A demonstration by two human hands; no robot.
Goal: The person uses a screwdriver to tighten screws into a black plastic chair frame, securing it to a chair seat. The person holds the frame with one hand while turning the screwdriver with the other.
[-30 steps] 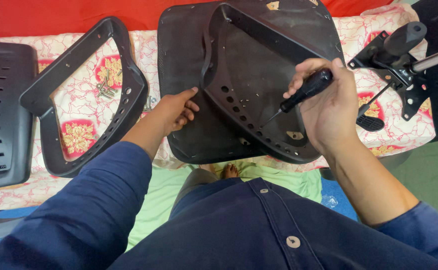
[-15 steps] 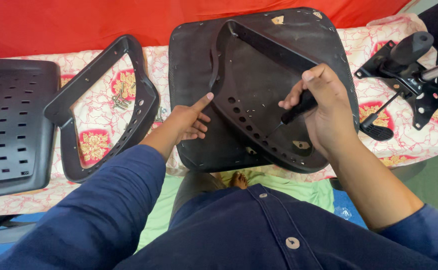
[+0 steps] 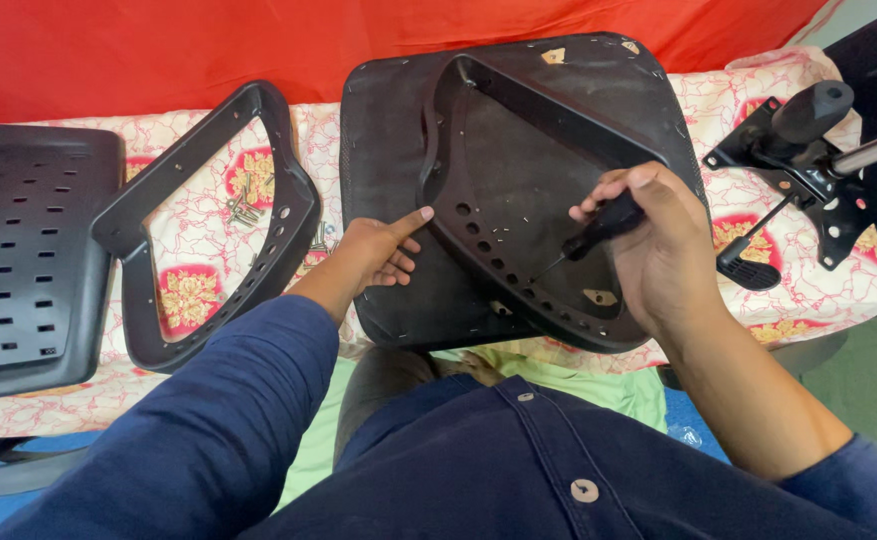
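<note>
A black chair seat pan (image 3: 388, 130) lies upside down on a floral cloth, with a black armrest frame (image 3: 518, 170) laid on its underside. My right hand (image 3: 658, 245) grips a black-handled screwdriver (image 3: 598, 227), its tip pointing down-left at the row of holes along the frame's lower bar. My left hand (image 3: 378, 255) rests on the seat pan's left edge, index finger stretched toward the frame.
A second armrest frame (image 3: 213, 220) lies to the left with several loose screws (image 3: 241, 208) inside it. A perforated black backrest panel (image 3: 18, 250) sits far left. A chair tilt mechanism (image 3: 803, 150) with a lever lies at the right. A red cloth (image 3: 208, 45) hangs behind.
The view has shifted, so everything sits further right in the frame. My right hand lowered the screwdriver tip toward the frame's holes. My left hand moved up along the seat edge, index finger extended.
</note>
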